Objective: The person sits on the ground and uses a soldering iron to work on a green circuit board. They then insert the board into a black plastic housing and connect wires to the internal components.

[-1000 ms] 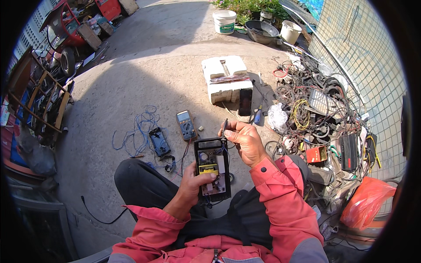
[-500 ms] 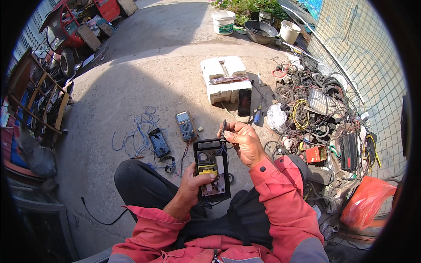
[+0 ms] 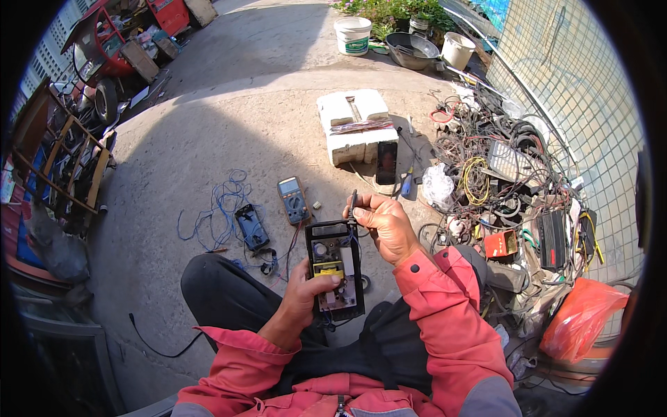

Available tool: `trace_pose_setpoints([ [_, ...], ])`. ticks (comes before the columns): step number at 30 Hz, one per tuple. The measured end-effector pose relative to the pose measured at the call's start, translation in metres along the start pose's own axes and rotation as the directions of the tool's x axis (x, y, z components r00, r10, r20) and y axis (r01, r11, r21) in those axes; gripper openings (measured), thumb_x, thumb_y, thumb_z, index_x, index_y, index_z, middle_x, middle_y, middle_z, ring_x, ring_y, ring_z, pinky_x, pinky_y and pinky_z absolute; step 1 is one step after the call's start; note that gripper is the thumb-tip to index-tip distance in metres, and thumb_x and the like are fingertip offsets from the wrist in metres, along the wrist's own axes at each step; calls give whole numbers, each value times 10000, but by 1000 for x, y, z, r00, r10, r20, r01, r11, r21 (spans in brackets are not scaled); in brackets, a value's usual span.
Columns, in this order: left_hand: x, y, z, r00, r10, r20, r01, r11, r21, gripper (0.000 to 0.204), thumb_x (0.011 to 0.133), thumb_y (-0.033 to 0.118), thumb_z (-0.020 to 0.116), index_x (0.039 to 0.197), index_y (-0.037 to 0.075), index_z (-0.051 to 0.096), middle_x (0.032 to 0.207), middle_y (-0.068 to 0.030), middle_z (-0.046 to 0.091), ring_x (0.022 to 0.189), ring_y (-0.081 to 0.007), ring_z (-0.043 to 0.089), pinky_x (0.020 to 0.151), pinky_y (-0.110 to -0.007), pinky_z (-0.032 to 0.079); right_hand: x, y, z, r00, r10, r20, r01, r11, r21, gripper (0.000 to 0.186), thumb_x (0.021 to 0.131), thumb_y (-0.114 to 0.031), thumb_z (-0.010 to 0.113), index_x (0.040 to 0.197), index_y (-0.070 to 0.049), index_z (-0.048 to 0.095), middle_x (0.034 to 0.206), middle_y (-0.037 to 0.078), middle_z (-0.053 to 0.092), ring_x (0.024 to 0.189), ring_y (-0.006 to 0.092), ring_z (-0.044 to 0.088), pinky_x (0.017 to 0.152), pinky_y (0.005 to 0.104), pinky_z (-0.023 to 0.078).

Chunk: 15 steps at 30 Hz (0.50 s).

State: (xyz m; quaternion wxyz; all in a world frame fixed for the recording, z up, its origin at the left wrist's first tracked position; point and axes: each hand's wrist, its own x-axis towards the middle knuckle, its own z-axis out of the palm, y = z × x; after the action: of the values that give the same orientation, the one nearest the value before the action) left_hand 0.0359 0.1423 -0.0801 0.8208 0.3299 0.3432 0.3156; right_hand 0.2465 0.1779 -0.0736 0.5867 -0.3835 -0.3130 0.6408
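My left hand point(image 3: 310, 292) grips an open black plastic case point(image 3: 360, 292) by its left side, thumb lying over the parts inside. A circuit board with a yellow transformer point(image 3: 328, 269) and a pale metal strip point(image 3: 347, 261) sits in the case. At the case's upper right corner, my right hand point(image 3: 385, 226) pinches a black cable point(image 3: 353, 200) between thumb and fingers. Beyond the case lies a multimeter point(image 3: 294, 201) with a grey screen. Left of it are a small black-and-blue case piece point(image 3: 251, 226) and a tangle of blue wire point(image 3: 226, 201).
A white foam block point(image 3: 354, 125) stands ahead, a phone point(image 3: 387, 163) leaning on it. A blue-handled screwdriver point(image 3: 407, 183) lies beside them. To the right spreads a heap of cables point(image 3: 479, 181) and a red plastic bag point(image 3: 580, 320). Wooden frames point(image 3: 73, 160) crowd the left.
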Motion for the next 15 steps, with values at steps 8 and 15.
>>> trace_pose_setpoints([
  [8,1,0,1,1000,-1,-4,1,1000,-7,561,741,58,640,1269,-59,489,1126,-230,649,1021,-332,675,900,-440,558,0,2,2,1000,-5,-2,5,1000,23,227,884,-34,601,1096,41,627,973,92,675,909,150,620,871,246,453],
  [15,2,-3,-2,1000,2,-2,-2,1000,-11,568,739,55,642,1274,-59,488,1127,-229,649,1020,-332,675,900,-443,559,-2,-1,5,1000,23,-15,-23,999,34,227,894,-74,601,1093,31,629,962,84,676,883,135,609,840,235,442],
])
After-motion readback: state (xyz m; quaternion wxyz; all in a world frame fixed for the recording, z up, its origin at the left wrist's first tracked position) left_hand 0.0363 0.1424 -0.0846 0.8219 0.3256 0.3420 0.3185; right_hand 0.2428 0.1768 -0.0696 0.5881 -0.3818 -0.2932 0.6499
